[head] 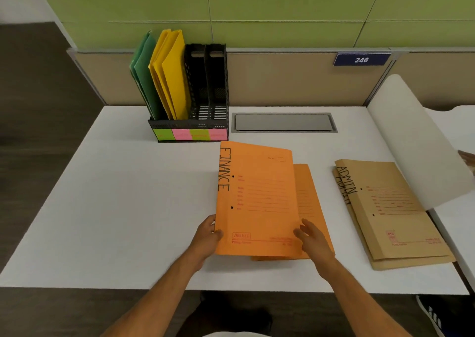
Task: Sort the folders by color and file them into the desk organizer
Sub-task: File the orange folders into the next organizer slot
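An orange folder marked FINANCE (259, 198) is tilted up off the white desk (123, 208). My left hand (208, 236) grips its lower left edge. My right hand (312, 239) rests with spread fingers on its lower right corner. A second orange folder (308, 195) lies flat beneath it, shifted to the right. Brown folders marked ADMIN (393, 216) lie stacked at the right. The black desk organizer (205, 90) stands at the back; green folders (144, 72) fill its leftmost slot, yellow folders (171, 74) the slot beside it, and the two right slots hold nothing.
Green and pink sticky labels (190, 134) run along the organizer's front. A grey cable hatch (284, 122) sits behind the folders. A white curved panel (411, 136) rises at the right. A blue plate reading 246 (361, 59) hangs on the partition.
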